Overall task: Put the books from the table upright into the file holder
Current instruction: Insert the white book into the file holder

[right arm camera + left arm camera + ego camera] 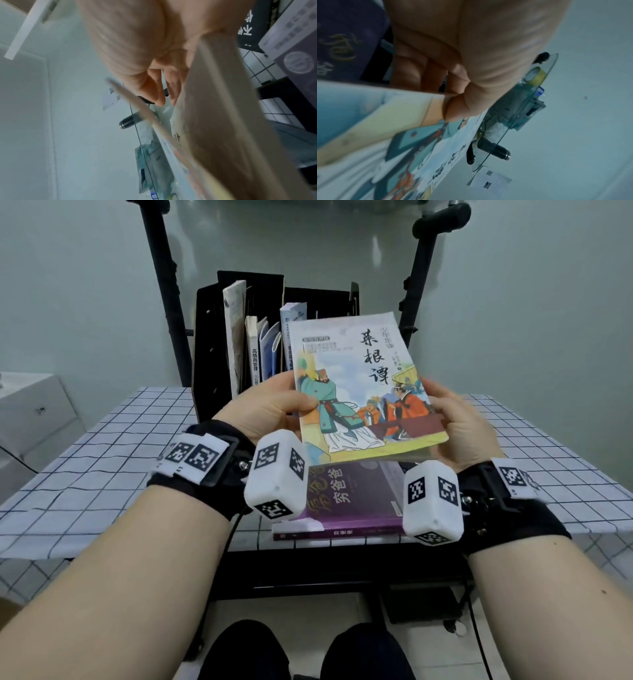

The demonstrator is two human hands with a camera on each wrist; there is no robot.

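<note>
Both hands grip the illustrated book (363, 385) mid-frame: left hand (270, 409) (thumb on cover), right hand (459, 422). Below lies a purple book (352, 498); the file holder (212, 337) stands behind.

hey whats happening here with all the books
A person is holding an illustrated book above the table, the left hand gripping its left edge and the right hand its right edge. It is not yet upright. Several books already stand in the black file holder behind it. A purple book lies flat on the table underneath.
</note>
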